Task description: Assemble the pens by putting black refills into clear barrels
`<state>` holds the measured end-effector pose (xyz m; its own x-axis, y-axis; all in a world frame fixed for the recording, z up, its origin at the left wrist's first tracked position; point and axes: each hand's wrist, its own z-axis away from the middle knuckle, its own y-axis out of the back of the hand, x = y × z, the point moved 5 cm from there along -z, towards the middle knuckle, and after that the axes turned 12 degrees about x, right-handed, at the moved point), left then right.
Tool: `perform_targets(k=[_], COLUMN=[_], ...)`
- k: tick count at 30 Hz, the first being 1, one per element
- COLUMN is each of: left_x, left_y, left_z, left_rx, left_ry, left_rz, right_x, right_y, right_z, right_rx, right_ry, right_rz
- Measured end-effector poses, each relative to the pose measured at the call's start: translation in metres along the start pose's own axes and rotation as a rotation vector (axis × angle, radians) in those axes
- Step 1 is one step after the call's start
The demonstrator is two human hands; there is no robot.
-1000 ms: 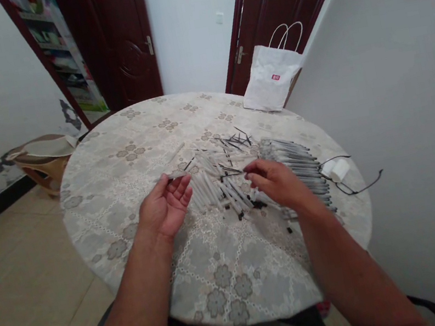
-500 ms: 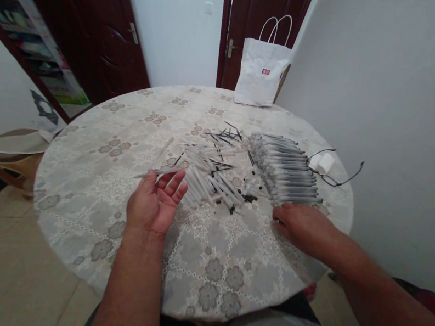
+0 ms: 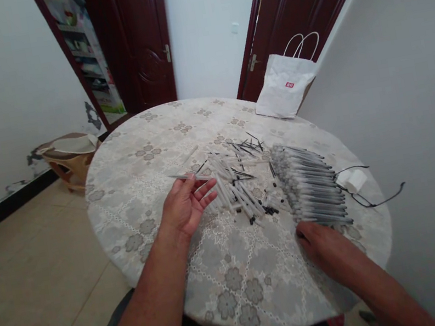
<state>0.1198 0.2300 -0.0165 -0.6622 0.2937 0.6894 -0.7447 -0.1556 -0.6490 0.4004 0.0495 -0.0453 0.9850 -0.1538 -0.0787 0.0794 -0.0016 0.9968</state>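
Observation:
My left hand (image 3: 183, 207) pinches a slim translucent pen (image 3: 180, 177) between thumb and index finger, its pointed end to the left. The other fingers are spread loosely beneath it. Just beyond that hand lie loose clear pen barrels (image 3: 244, 200), thin black refills (image 3: 248, 148) and small black plugs (image 3: 269, 210). My right hand (image 3: 323, 245) is closed at the near edge of a neat stack of pens (image 3: 312, 183). Its fingers are curled down against the tablecloth, hiding whatever they may hold.
A patterned cloth covers the round table (image 3: 235, 271). Eyeglasses (image 3: 368, 204) and a white object (image 3: 352, 180) lie right of the stack. A white paper bag (image 3: 285, 85) stands at the back right by the wall. A wooden stool (image 3: 73, 159) is beyond the left edge.
The camera view has shifted, so the whole scene sits farther right and lower. Relative to the table, both hands have stayed nearly in place, the left still pinching the pen.

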Motion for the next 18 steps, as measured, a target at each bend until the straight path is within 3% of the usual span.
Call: perform_targets(k=[3,5,9,12,14,18], left_x=[0.0,0.0,-0.002,-0.003,-0.004,-0.004], left_y=[-0.001,-0.002,-0.003,-0.004,-0.006,-0.008], left_z=[0.002,0.003,0.004,0.004,0.006,0.008], left_rx=[0.003,0.001,-0.03,-0.059,-0.083,-0.104], left_ry=[0.004,0.006,0.002,-0.002,0.006,0.014], left_rz=[-0.002,-0.001,-0.009,-0.019,-0.031,-0.052], right_x=[-0.005,-0.019,-0.062,-0.092,-0.108,-0.127], right_y=[0.002,0.015,0.058,0.074,0.073,0.052], right_z=[0.0,0.0,-0.013,-0.042,-0.067,-0.108], right_rx=[0.017,0.064,0.203,0.213,0.207,0.224], right_ry=[-0.004,0.036,0.13,0.124,0.088,0.04], right_rz=[-0.024,-0.136,-0.506,-0.823,-1.102,-1.362])
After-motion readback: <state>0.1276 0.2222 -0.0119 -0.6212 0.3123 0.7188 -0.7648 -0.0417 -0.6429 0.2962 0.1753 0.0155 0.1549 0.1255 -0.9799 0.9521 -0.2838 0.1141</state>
